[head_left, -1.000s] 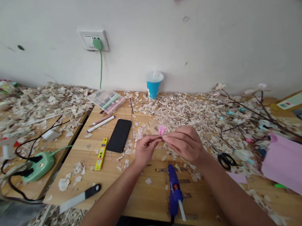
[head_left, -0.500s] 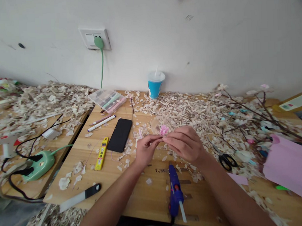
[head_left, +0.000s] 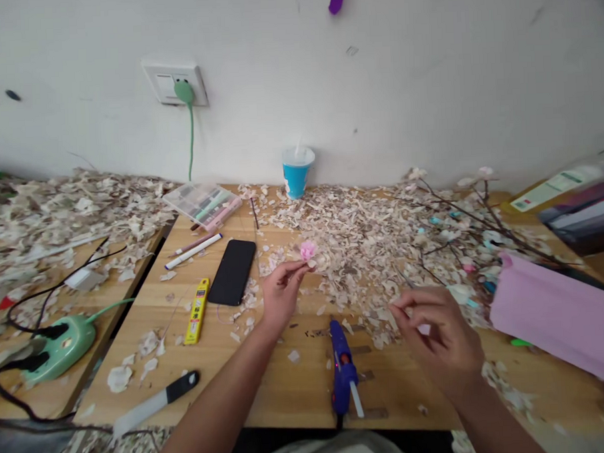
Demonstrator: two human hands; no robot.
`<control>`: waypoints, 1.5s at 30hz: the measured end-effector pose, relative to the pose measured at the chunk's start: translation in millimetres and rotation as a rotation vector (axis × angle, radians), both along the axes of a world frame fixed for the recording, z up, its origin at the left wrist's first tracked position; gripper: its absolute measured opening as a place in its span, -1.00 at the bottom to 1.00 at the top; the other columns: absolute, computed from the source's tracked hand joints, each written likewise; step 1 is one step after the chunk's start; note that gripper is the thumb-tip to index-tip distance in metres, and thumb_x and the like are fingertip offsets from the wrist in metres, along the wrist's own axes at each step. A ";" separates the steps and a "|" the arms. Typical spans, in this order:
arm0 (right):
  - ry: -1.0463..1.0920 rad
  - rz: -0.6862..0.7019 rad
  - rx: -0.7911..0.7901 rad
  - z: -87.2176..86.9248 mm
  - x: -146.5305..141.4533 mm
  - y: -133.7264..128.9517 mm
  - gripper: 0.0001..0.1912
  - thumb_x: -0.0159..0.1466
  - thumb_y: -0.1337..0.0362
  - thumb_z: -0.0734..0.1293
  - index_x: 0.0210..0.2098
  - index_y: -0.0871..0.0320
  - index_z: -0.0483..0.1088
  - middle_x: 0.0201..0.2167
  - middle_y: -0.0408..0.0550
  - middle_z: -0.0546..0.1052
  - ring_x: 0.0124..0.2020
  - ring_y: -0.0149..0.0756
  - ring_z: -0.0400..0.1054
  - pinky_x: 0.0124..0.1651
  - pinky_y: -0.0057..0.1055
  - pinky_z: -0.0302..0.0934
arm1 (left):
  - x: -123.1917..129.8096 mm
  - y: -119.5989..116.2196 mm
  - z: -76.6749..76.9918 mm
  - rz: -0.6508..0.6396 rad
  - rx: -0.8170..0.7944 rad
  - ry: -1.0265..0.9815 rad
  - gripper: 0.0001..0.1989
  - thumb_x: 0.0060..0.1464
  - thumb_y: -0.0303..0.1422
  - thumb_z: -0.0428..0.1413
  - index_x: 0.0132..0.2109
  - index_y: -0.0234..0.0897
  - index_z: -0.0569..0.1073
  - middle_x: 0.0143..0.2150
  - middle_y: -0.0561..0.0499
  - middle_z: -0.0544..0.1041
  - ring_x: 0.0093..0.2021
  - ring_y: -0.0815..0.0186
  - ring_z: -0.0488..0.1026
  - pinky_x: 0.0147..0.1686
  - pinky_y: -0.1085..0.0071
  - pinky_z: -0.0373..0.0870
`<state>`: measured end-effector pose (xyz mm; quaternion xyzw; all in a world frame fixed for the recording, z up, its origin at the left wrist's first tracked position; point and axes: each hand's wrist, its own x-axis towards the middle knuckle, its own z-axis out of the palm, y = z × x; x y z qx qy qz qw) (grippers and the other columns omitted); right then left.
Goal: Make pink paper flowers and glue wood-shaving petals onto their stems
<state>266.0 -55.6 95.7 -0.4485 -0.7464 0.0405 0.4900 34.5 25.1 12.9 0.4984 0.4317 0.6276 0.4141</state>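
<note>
My left hand (head_left: 283, 291) pinches a small pink paper flower (head_left: 308, 251) by its base between thumb and fingertips, bloom facing up. Apart from it to the right, my right hand (head_left: 439, 334) hovers with curled fingers and a gap between thumb and fingers. Through that gap shows a bit of lilac paper. The tip of the scissors (head_left: 405, 277) peeks out just beyond this hand, which hides the handles. A blue hot glue gun (head_left: 342, 371) with a glue stick at its back lies on the table between my forearms.
Paper scraps (head_left: 352, 231) cover the back. A lidded blue cup (head_left: 297, 175) stands by the wall. Branches (head_left: 486, 215) and a lilac sheet (head_left: 556, 315) are at right. Left are a phone (head_left: 232, 272), yellow box (head_left: 197, 311), scraper (head_left: 157, 402) and green power strip (head_left: 62, 347).
My right hand has let go of the flower and moved right, over the scissors. My left hand still holds the flower. The view has shifted a little to the right.
</note>
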 end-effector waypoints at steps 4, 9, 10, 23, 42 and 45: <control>0.086 -0.233 -0.274 -35.1 12.1 -64.0 -0.53 0.26 0.42 0.38 -0.57 0.10 0.00 -0.29 -0.10 0.51 -0.29 -0.34 0.45 -0.31 -0.45 0.28 | 0.8 0.7 -1.9 0.034 0.012 0.005 -0.79 0.11 -0.20 0.28 -0.23 -0.25 0.59 -0.29 -0.05 0.66 -0.24 0.26 0.61 -0.19 0.35 0.51; 0.111 -0.135 -0.510 -71.5 3.1 -108.5 -0.69 0.42 0.34 0.16 -0.48 0.10 0.19 -0.51 -0.16 0.34 -0.51 -0.40 0.27 -0.44 -0.44 0.17 | 4.6 -1.8 -1.1 0.042 0.022 0.011 -0.77 0.13 -0.18 0.26 -0.22 -0.26 0.57 -0.28 -0.07 0.66 -0.22 0.25 0.61 -0.16 0.33 0.50; 0.110 -0.088 -0.515 -76.5 -1.4 -111.5 -0.68 0.44 0.34 0.11 -0.47 0.10 0.21 -0.52 -0.16 0.32 -0.50 -0.39 0.26 -0.43 -0.43 0.18 | 5.2 -2.4 -1.2 0.041 0.021 0.017 -0.77 0.14 -0.18 0.26 -0.21 -0.26 0.56 -0.28 -0.07 0.66 -0.22 0.25 0.61 -0.16 0.33 0.50; 0.019 -0.092 -0.453 -102.7 -39.6 -117.9 -0.46 0.34 -0.03 0.29 0.18 0.13 0.21 -0.03 0.13 0.48 -0.05 -0.09 0.44 -0.09 -0.21 0.39 | 5.7 -5.2 0.0 -0.027 0.071 0.132 -0.78 0.24 -0.18 0.16 -0.15 -0.24 0.55 -0.23 -0.07 0.69 -0.18 0.24 0.63 -0.15 0.32 0.51; 0.102 -0.211 -0.610 -90.3 -85.0 -98.9 -0.77 0.36 0.13 0.26 -0.08 0.08 0.41 -0.24 0.04 0.56 -0.22 -0.12 0.49 -0.16 -0.21 0.43 | 2.4 -7.4 6.7 -0.034 0.170 0.347 -0.77 0.31 -0.25 0.08 -0.06 -0.20 0.60 -0.28 -0.03 0.68 -0.26 0.27 0.60 -0.19 0.36 0.48; 0.174 -0.211 -0.553 -92.4 -80.9 -109.8 -0.71 0.41 0.06 0.16 -0.07 0.04 0.40 -0.25 0.04 0.58 -0.24 -0.13 0.51 -0.23 -0.24 0.45 | 2.1 -5.2 2.4 -0.044 0.224 0.365 -0.78 0.31 -0.26 0.07 -0.05 -0.17 0.59 -0.30 -0.02 0.66 -0.25 0.27 0.59 -0.17 0.34 0.48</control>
